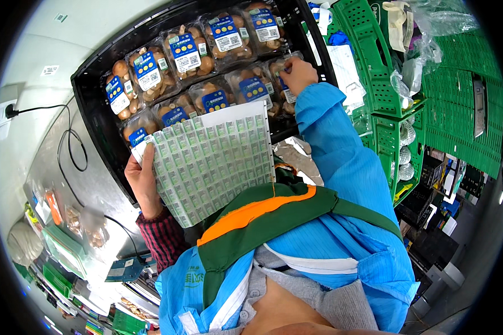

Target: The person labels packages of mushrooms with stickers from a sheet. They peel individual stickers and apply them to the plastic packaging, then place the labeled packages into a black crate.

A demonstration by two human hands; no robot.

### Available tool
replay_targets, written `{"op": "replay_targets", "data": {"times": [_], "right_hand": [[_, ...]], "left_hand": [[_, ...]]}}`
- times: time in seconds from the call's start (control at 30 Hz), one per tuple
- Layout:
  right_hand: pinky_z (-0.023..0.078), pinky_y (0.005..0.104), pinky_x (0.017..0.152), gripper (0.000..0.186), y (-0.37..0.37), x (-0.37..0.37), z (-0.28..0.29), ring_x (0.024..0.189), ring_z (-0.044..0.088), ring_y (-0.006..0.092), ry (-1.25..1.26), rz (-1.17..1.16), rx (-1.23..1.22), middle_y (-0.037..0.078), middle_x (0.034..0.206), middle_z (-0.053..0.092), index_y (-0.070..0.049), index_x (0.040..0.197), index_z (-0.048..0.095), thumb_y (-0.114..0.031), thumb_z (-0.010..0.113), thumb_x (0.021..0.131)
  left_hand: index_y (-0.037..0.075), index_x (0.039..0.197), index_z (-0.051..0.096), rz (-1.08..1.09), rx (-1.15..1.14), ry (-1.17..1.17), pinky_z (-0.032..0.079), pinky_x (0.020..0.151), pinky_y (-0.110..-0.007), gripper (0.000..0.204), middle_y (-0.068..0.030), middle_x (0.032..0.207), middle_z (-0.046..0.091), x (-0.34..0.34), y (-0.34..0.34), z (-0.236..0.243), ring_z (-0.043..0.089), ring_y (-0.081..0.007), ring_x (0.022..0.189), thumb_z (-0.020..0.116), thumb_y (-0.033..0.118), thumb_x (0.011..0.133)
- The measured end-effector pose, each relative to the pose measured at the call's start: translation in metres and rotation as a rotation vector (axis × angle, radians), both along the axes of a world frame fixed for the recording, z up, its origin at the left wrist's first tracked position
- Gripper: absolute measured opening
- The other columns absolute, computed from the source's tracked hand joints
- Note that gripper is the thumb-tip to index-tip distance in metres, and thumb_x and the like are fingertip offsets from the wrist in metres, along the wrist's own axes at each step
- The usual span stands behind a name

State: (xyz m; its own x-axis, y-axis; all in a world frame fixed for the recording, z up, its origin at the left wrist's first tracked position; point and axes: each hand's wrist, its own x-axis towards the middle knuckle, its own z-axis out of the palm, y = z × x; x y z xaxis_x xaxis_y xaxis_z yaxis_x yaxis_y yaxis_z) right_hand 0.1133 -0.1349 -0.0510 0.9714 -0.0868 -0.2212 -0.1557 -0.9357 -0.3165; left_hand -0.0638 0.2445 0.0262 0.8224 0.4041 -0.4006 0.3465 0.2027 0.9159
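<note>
My left hand (143,180) grips the left edge of a white sheet of small printed stickers (212,164), thumb on top. The sheet is tilted in front of my apron and partly covers the nearer row of packs. My right hand (299,76) reaches over the crate, fingers pinched together against a clear mushroom pack (289,100) at the right end of the nearer row. Whether something small sits between those fingertips is hidden. Two rows of clear-wrapped mushroom packs (205,65) with blue-and-white labels fill a black crate (85,89); several in the far row also bear small white stickers.
Beneath the crate is a metal worktop (47,162), with a black cable (69,146) running across it. Green plastic crates (374,61) stand at the right, with clear plastic bags (425,56) on them. At the lower left is a pale green tray (64,245).
</note>
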Motion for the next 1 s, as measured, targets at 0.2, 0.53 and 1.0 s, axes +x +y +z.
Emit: {"op": "replay_targets", "data": {"times": [0.2, 0.53, 1.0], "right_hand": [[0.053, 0.042, 0.074, 0.03, 0.032, -0.016, 0.047, 0.084, 0.066, 0.0325, -0.01, 0.177, 0.656, 0.015, 0.095, 0.068, -0.006, 0.106, 0.067, -0.025, 0.066, 0.084], [0.048, 0.0353, 0.07, 0.016, 0.121, -0.049, 0.089, 0.081, 0.059, 0.0247, -0.059, 0.739, 0.765, 0.011, 0.088, 0.063, -0.005, 0.097, 0.067, -0.014, 0.066, 0.083], [0.05, 0.0274, 0.072, 0.02, 0.059, -0.033, 0.012, 0.079, 0.063, 0.0144, 0.179, -0.135, 0.951, 0.01, 0.085, 0.069, 0.002, 0.096, 0.069, -0.012, 0.07, 0.081]], "left_hand": [[0.002, 0.098, 0.067, -0.029, 0.052, -0.082, 0.044, 0.063, -0.018, 0.019, 0.0014, 0.084, 0.067, 0.004, -0.004, 0.003, 0.057, -0.0024, 0.072, 0.062, 0.019, 0.094], [-0.001, 0.096, 0.068, -0.063, 0.118, -0.117, 0.043, 0.059, -0.018, 0.017, 0.0012, 0.081, 0.067, 0.023, -0.02, 0.014, 0.056, -0.002, 0.068, 0.064, 0.015, 0.092], [-0.002, 0.098, 0.068, 0.069, 0.127, 0.067, 0.044, 0.059, -0.019, 0.024, -0.0018, 0.081, 0.068, 0.002, 0.039, 0.015, 0.059, -0.005, 0.067, 0.066, 0.021, 0.091]]}}
